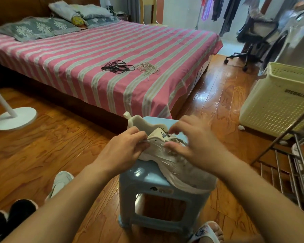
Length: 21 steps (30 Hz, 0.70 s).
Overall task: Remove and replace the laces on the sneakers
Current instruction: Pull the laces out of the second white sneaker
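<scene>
My right hand (pixel 196 144) hides the lace it pinches; my left hand (pixel 125 149) grips one sneaker (pixel 167 155); two lace bundles (pixel 118 67) lie far.

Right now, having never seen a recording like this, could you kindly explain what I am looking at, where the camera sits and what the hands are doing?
There is no machine here: a person wears one wide camera on the head, looking forward and down, so both bare arms reach in from below. A white sneaker rests on a small blue stool. The left hand pinches the sneaker's side near the collar, and the right hand works with curled fingers at the lace holes. On the striped bed behind lie a bundle of black laces and a bundle of pale laces. Another white shoe lies on the floor to the left.
</scene>
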Available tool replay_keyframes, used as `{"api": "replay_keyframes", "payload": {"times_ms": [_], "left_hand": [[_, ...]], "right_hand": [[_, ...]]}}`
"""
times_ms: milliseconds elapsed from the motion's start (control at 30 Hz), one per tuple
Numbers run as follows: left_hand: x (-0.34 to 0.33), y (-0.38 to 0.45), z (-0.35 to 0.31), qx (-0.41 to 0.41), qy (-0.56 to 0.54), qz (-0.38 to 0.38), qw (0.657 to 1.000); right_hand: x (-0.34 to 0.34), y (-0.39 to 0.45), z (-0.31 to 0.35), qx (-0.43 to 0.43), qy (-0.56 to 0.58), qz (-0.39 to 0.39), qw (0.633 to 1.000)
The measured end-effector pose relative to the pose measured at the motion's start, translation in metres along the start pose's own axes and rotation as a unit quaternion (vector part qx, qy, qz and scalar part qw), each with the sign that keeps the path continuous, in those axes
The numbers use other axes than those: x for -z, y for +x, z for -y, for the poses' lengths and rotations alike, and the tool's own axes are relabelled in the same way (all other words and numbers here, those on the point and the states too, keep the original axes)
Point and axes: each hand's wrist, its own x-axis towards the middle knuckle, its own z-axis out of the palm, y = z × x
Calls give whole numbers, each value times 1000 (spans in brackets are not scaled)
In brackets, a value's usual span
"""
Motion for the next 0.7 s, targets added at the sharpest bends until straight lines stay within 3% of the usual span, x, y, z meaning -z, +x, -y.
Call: {"api": "replay_keyframes", "payload": {"times_ms": [67, 133, 367, 533, 633, 700], "left_hand": [[-2, 0, -3, -3, 2, -3, 1000], [-2, 0, -2, -5, 5, -2, 1000], [10, 0, 12, 33, 13, -20, 999], [-5, -10, -13, 21, 62, -45, 997], [-9, -10, -15, 39, 91, -63, 993], [-8, -10, -13, 43, 98, -67, 992]], "right_hand": [[-23, 3, 22, 51, -98, -48, 993], [-29, 3, 27, 45, -140, -82, 986], [6, -18, -23, -8, -28, -89, 996], [-37, -6, 17, 48, -117, -97, 987], [-40, -3, 14, 58, -165, -154, 972], [-35, -8, 4, 89, -164, -135, 973]]}}
